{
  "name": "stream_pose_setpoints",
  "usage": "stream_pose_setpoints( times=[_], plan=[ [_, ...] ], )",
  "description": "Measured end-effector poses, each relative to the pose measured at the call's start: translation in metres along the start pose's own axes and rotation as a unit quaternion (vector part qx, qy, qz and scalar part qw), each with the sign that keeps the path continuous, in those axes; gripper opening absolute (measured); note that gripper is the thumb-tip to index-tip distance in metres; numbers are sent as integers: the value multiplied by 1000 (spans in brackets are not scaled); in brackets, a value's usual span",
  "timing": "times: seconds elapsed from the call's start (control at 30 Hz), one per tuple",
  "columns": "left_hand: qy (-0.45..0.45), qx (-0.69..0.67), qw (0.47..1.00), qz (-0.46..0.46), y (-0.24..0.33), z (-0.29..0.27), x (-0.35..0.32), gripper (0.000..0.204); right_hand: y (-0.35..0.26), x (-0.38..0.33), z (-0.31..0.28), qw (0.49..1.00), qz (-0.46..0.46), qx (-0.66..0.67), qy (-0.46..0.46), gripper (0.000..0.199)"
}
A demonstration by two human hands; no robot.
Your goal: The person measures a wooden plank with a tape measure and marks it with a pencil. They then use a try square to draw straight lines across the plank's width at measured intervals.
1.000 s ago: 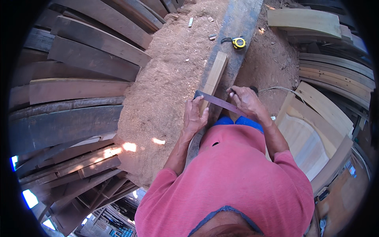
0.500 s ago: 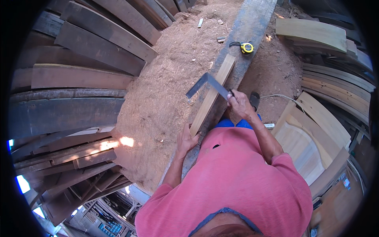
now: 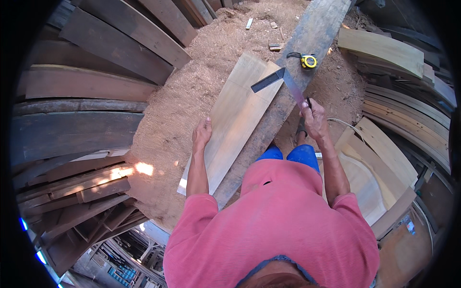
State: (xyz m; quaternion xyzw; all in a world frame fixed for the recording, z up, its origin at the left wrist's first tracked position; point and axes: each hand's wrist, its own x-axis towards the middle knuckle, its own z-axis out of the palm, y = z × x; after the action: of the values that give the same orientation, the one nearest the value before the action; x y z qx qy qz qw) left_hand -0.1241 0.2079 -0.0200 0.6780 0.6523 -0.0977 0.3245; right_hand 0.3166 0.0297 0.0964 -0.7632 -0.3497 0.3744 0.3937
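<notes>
A pale wooden board lies broad face up along a long weathered plank, overhanging its left side. My left hand grips the board's left edge, its thumb and fingers bent around that side. In my right hand is the blade end of a carpenter's square. The square's dark stock crosses the far right corner of the board; I cannot tell whether it touches. A small black tip sticks up from my right fingers, too little showing to name.
On the plank beyond the board sits a yellow and black tape measure. Stacked dark planks line the left; lighter boards are piled at the right. Near my right side leans a pale wooden panel. Sawdust covers the floor.
The board has turned from its narrow edge to its broad face. My left hand has moved up and left along it. My right hand has carried the square to the right, away from the board's middle.
</notes>
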Motion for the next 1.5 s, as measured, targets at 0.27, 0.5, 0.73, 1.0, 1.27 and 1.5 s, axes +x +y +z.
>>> stream_pose_setpoints(
  times=[0.27, 0.5, 0.73, 1.0, 1.27, 1.5],
  plan=[
    [-79, -18, 995, -55, 38, 54, -10, 69, 21, -2, 61, 986, 0, -155, -67, 26],
    [35, -126, 990, 53, 46, 63, -32, 66, 29, 13, 89, 978, 37, -151, -137, 25],
    [-34, -129, 979, 155, 113, 49, 26, 64, 38, 41, 126, 967, 6, -146, -209, 24],
    [-15, -160, 982, 103, 122, 49, 41, 60, 31, 65, 111, 958, -131, -229, -117, 26],
    [112, -117, 951, 262, 132, 70, 16, 64, 32, 98, 120, 943, -199, -211, -163, 36],
    [63, -104, 957, 264, 136, 72, 20, 77, 41, 102, 127, 944, -191, -213, -164, 45]
  ],
)
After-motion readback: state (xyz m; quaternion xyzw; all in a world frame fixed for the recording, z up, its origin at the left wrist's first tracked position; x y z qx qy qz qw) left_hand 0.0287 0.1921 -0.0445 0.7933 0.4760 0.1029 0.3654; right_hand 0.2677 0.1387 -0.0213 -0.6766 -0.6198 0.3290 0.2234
